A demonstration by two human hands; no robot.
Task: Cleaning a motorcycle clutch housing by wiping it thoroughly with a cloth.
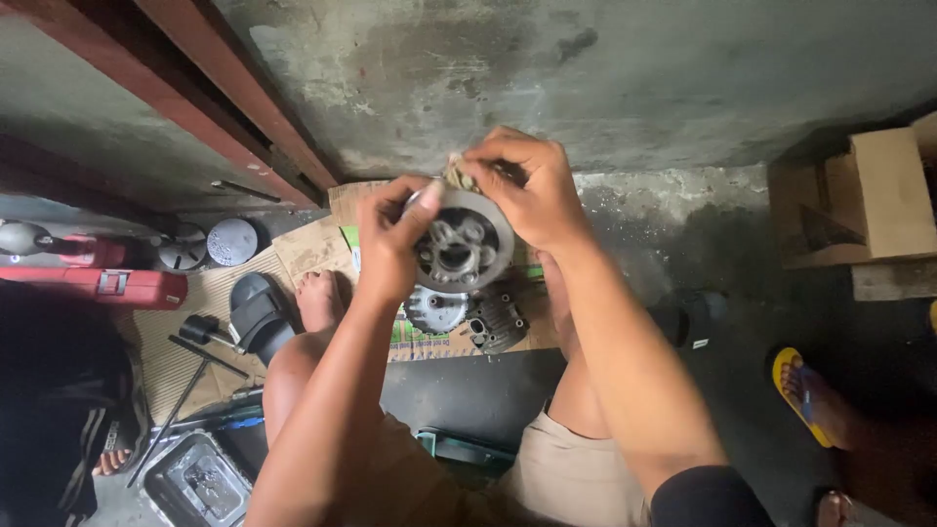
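Grey metal fills the middle of my view: a round clutch-like disc with a ring of holes at its centre, held up in front of me above the cardboard sheet on the floor. My left hand grips its left edge, thumb pressed against the rim and fingers curled behind — closed on the part. My right hand sits over the top right of the disc, fingertips pinching a small dirty rag against the upper rim.

Just below the disc, on the cardboard, lie two more engine parts — a pale round metal cover and, beside it to the right, a darker finned casting. My bare foot rests on the cardboard near a black sandal. Further left are a red tool case, a hammer and a long thin bar. A grimy metal tray sits at the lower left. On the right, well apart, a cardboard box stands by the wall, and another person's foot in a yellow flip-flop shows at the edge.
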